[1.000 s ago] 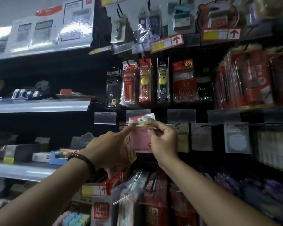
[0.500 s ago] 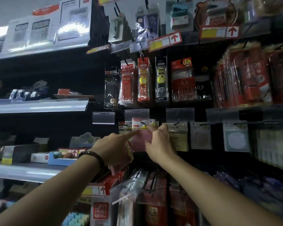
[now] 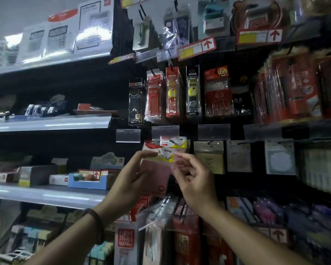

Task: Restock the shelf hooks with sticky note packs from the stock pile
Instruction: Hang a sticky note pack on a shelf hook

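Starting at the left, a blue display box (image 3: 88,183) is seen on a grey shelf (image 3: 46,196), well apart from the hook wall. A dark bracelet (image 3: 96,217) is worn on the left wrist. The left hand (image 3: 132,178) is raised before the hooks with its back to the camera. A pink sticky note pack (image 3: 159,175) is gripped in it, with the fingers curled round the pack's left side. The pack is held slightly tilted, just below a clear label holder (image 3: 165,131). It overlaps the lower part of a hung pack (image 3: 173,142) with a yellow and white header, which is already on the hook. The right hand (image 3: 195,182) is held at the pack's right edge with its fingers loosely curled. Whether the clear wrapper is pinched or merely touched cannot be told. Further right, pale note packs (image 3: 208,156) are hung in a row.
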`<state>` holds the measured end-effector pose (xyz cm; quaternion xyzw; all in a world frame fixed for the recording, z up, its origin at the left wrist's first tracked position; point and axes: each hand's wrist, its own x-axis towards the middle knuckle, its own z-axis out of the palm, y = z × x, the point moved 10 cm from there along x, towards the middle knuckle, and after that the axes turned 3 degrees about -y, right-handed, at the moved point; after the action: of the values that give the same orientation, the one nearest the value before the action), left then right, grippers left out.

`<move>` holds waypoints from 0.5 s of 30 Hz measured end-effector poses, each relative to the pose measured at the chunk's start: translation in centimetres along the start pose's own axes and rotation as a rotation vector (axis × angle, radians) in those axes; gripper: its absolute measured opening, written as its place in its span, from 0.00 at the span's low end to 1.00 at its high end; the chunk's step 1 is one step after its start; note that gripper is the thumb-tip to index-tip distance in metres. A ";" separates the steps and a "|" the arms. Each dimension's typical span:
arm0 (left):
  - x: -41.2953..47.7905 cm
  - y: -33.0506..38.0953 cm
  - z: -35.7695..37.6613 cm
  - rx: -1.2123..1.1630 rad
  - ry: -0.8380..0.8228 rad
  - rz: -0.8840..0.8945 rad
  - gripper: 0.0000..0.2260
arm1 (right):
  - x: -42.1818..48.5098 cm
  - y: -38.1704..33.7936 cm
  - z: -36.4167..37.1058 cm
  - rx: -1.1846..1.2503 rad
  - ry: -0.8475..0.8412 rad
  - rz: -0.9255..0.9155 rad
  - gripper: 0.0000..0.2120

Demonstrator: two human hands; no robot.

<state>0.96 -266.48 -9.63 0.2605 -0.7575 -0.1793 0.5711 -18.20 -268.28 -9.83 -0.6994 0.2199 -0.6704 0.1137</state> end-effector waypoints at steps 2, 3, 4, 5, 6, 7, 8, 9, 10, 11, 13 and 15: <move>0.5 -0.2 1.4 -0.073 -0.037 -0.028 0.15 | 0.2 0.0 0.5 0.011 -0.039 0.020 0.15; 0.8 -0.4 2.0 -0.081 -0.050 -0.030 0.14 | 0.5 0.0 0.6 -0.010 -0.036 0.018 0.14; 1.0 -0.4 2.3 -0.076 -0.052 -0.026 0.14 | 0.9 0.0 0.6 -0.026 -0.018 0.020 0.14; 1.2 -0.4 2.4 -0.068 -0.036 -0.018 0.15 | 1.3 0.0 0.5 -0.024 0.007 0.028 0.13; 1.4 -0.5 2.2 -0.056 -0.008 -0.009 0.16 | 1.7 0.2 0.4 -0.003 0.032 0.040 0.12; 1.6 -0.7 1.9 -0.035 0.030 -0.002 0.17 | 2.2 0.4 0.4 0.023 0.053 0.054 0.11; 1.7 -1.0 1.5 -0.007 0.073 0.003 0.18 | 2.6 0.6 0.4 0.043 0.071 0.072 0.11; 1.9 -1.1 1.0 0.028 0.117 0.008 0.19 | 3.0 0.8 0.4 0.060 0.083 0.092 0.10; 2.1 -1.2 0.5 0.077 0.153 0.020 0.19 | 3.3 1.0 0.4 0.074 0.094 0.112 0.10; 2.3 -1.1 0.3 0.128 0.172 0.036 0.20 | 3.7 1.2 0.3 0.088 0.109 0.127 0.09; 2.7 -1.2 0.2 0.165 0.167 0.054 0.21 | 4.2 1.6 -0.2 0.092 0.165 0.145 0.09; 2.9 -1.4 0.5 0.167 0.145 0.059 0.23 | 4.2 2.3 -0.7 0.097 0.215 0.174 0.08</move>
<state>0.15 -269.37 -8.34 0.2969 -0.7339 -0.0795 0.6057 -19.22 -272.10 -7.11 -0.5956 0.2580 -0.7389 0.1810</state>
